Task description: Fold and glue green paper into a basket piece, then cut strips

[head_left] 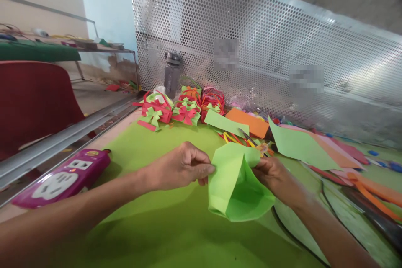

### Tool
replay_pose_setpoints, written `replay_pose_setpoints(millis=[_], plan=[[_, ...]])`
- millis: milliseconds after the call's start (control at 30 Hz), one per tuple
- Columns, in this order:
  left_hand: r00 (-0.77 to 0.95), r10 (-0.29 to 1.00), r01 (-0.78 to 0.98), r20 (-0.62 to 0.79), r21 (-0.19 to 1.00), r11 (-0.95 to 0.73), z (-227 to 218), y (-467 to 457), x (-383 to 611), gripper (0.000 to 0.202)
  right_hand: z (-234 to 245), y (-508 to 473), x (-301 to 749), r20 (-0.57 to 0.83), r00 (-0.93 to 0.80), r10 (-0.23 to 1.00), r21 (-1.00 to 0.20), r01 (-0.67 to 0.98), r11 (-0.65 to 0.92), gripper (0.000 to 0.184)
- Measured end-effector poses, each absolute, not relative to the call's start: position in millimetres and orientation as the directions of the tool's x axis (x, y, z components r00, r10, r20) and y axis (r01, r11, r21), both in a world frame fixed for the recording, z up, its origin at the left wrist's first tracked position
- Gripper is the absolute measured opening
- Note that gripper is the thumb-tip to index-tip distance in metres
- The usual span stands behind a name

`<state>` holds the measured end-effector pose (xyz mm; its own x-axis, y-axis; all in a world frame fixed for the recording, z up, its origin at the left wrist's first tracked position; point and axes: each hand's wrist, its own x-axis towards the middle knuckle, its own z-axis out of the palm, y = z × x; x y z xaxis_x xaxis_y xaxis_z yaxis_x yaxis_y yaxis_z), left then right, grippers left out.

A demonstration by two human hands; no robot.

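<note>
A folded light-green paper bag [224, 180] is held above the green tabletop [150, 222], its open side facing me. My left hand [188, 165] pinches the bag's left edge between thumb and fingers. At the bag's right side, my right hand [274, 176] is closed on its upper edge, with the fingertips partly hidden behind the paper. Behind the bag lie a pale green paper strip [228, 123], an orange sheet [248, 122] and dark-bladed scissors [246, 136] that are partly covered.
Small red and green paper baskets [186, 111] stand at the back, near a grey bottle [172, 75]. A purple power strip [67, 178] lies at left. Paper sheets [304, 146] and a black cable [285, 228] are at right. A perforated metal panel [266, 37] rises behind.
</note>
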<state>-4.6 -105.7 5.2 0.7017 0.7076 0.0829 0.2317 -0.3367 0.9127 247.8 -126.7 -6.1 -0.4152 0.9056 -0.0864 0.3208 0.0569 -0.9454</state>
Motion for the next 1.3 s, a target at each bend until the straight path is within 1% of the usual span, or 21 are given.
replay_pose_setpoints(millis=[67,167,233,300,367,400,433,467,500,533,600,667,800,867,933,1000,1100,1167,1200,1233,1300], plan=[[0.688,0.718,0.237,0.101,0.904,-0.355,6.2,-107.9,-3.6,0.033,-5.4,-126.3,245.4,-0.07,-0.418,0.906,-0.945,0.319,0.074,0.012],[0.663,0.737,0.261,0.134,0.881,-0.395,4.9,-109.4,-2.5,0.033,-5.3,-124.6,243.1,0.009,-0.405,0.914,-0.932,0.327,0.154,0.018],[0.646,0.749,0.274,0.147,0.871,-0.408,2.3,-109.4,-1.6,0.035,-5.9,-123.9,243.2,0.108,-0.313,0.944,-0.905,0.361,0.223,0.024],[0.628,0.765,0.297,0.141,0.865,-0.404,-0.6,-109.5,-0.4,0.036,-5.7,-125.6,243.8,0.257,-0.145,0.956,-0.856,0.424,0.294,0.028],[0.61,0.781,0.326,0.134,0.856,-0.401,-3.3,-110.2,1.1,0.036,-4.1,-131.1,243.4,0.448,0.007,0.894,-0.762,0.526,0.378,0.025],[0.606,0.785,0.337,0.131,0.851,-0.402,-4.5,-110.8,1.8,0.035,-2.8,-135.3,242.4,0.547,0.027,0.837,-0.685,0.589,0.428,0.021],[0.604,0.786,0.347,0.131,0.845,-0.407,-5.7,-111.5,2.6,0.035,-1.6,-140.2,240.8,0.631,-0.007,0.776,-0.588,0.649,0.484,0.016],[0.601,0.788,0.359,0.135,0.836,-0.416,-6.9,-112.2,3.3,0.034,-0.6,-145.5,238.7,0.691,-0.082,0.719,-0.48,0.691,0.54,0.011],[0.596,0.79,0.372,0.14,0.824,-0.427,-8.1,-112.9,4.0,0.034,0.0,-150.8,236.1,0.715,-0.181,0.675,-0.385,0.705,0.596,0.008],[0.59,0.793,0.387,0.15,0.81,-0.441,-9.2,-113.6,4.6,0.033,0.0,-155.6,233.4,0.708,-0.275,0.65,-0.321,0.694,0.644,0.007],[0.579,0.795,0.415,0.181,0.774,-0.479,-11.0,-114.8,5.7,0.032,-1.4,-162.6,228.7,0.66,-0.371,0.653,-0.296,0.671,0.68,0.008],[0.579,0.784,0.433,0.224,0.73,-0.529,-11.8,-116.1,6.7,0.032,-3.5,-165.2,226.2,0.651,-0.35,0.674,-0.309,0.688,0.656,0.016],[0.614,0.725,0.431,0.311,0.637,-0.639,-11.1,-119.3,9.9,0.033,-4.8,-160.1,226.1,0.709,-0.27,0.652,-0.288,0.732,0.617,0.031],[0.639,0.693,0.42,0.333,0.604,-0.677,-10.3,-121.4,12.1,0.033,-3.7,-156.4,224.7,0.691,-0.293,0.661,-0.286,0.728,0.623,0.032],[0.657,0.672,0.405,0.342,0.592,-0.697,-9.3,-123.2,14.0,0.033,-2.0,-153.8,221.4,0.666,-0.34,0.664,-0.279,0.711,0.645,0.022],[0.658,0.682,0.387,0.319,0.634,-0.669,-8.1,-123.6,14.6,0.035,0.4,-152.7,218.1,0.651,-0.349,0.674,-0.295,0.702,0.648,0.006],[0.623,0.737,0.307,0.262,0.785,-0.539,-7.4,-121.5,11.8,0.035,4.6,-152.1,217.7,0.684,-0.241,0.689,-0.344,0.726,0.596,0.009],[0.59,0.774,0.217,0.23,0.878,-0.426,-9.6,-119.6,8.4,0.034,6.4,-151.2,220.9,0.739,-0.146,0.658,-0.334,0.769,0.546,0.008],[0.577,0.787,0.173,0.22,0.908,-0.381,-12.0,-119.2,6.9,0.037,6.7,-150.5,223.0,0.767,-0.107,0.632,-0.317,0.794,0.519,0.008],[0.564,0.799,0.141,0.207,0.929,-0.341,-15.3,-119.2,5.9,0.046,6.5,-149.9,225.0,0.79,-0.077,0.608,-0.299,0.818,0.492,0.007],[0.544,0.811,0.113,0.215,0.939,-0.325,-23.6,-120.7,5.8,0.072,5.0,-149.3,227.6,0.821,-0.057,0.568,-0.258,0.851,0.458,0.005]])
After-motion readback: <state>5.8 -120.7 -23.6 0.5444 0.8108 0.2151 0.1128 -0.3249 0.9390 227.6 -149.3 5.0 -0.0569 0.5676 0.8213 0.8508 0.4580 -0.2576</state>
